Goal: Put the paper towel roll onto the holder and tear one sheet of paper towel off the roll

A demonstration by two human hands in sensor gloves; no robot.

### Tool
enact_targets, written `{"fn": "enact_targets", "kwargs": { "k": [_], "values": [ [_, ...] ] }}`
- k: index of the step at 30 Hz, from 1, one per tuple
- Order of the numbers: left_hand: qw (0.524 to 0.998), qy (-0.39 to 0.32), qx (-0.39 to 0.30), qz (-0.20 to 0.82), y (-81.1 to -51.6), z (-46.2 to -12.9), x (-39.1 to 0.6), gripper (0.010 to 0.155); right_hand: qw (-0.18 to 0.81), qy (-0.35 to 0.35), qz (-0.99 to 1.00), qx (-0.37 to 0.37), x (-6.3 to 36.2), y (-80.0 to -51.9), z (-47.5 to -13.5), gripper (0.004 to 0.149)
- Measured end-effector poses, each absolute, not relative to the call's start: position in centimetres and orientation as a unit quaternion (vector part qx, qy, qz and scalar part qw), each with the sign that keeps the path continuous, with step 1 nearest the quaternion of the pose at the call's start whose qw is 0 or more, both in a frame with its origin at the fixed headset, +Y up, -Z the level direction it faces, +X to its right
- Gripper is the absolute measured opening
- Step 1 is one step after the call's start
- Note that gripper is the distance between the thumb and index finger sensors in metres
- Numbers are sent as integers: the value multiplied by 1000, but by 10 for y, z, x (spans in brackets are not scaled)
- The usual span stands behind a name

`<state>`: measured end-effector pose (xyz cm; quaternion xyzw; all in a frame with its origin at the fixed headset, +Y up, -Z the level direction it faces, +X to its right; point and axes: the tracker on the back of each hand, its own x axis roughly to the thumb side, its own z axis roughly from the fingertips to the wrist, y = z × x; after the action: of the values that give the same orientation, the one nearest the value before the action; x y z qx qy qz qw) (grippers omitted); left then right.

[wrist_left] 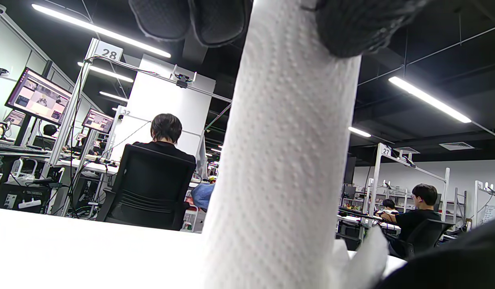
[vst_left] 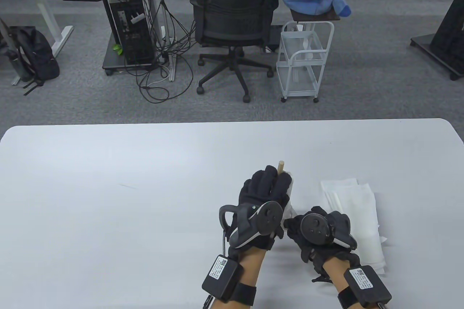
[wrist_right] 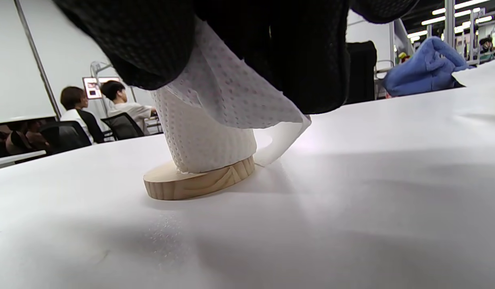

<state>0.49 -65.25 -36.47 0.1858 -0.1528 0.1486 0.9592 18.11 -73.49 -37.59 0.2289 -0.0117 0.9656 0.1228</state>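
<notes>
The white paper towel roll [wrist_right: 203, 140] stands upright on the round wooden holder [wrist_right: 191, 182], whose rod tip [vst_left: 280, 166] pokes out above my left hand. My left hand [vst_left: 266, 187] grips the roll [wrist_left: 287, 152] from the top, fingers curled around it; the roll is mostly hidden in the table view. My right hand [vst_left: 299, 231], just right of the roll, pinches the loose end sheet [wrist_right: 235, 96] that hangs off the roll. The sheet is still joined to the roll.
Loose white paper towel sheets [vst_left: 357, 214] lie flat on the white table [vst_left: 108, 196] just right of my right hand. An office chair [vst_left: 233, 15] and a white cart [vst_left: 304, 59] stand beyond the far edge. People sit at desks in the background.
</notes>
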Motion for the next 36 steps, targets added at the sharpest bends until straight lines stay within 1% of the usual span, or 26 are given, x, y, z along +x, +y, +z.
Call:
{"fn": "enact_targets", "kwargs": {
  "k": [2,7,13,15,19,28,36],
  "values": [
    [959,-153,186,149,-653,-365,5,60,129,-3,965,229,181,-735,-376,37],
    [959,-152,184,153,-653,-365,5,60,122,44,968,216,181,-741,-378,37],
    [959,-152,184,154,-653,-365,4,60,131,63,966,212,182,-742,-378,37],
    [959,-153,182,155,-653,-365,4,60,133,83,966,206,182,-743,-378,37],
    [959,-152,183,155,-653,-366,4,60,136,98,965,204,182,-744,-378,37],
    [959,-152,182,156,-654,-366,4,60,134,174,959,181,183,-753,-377,37],
    [959,-151,181,156,-654,-366,4,60,130,209,956,163,185,-753,-374,37]
  ]
}}
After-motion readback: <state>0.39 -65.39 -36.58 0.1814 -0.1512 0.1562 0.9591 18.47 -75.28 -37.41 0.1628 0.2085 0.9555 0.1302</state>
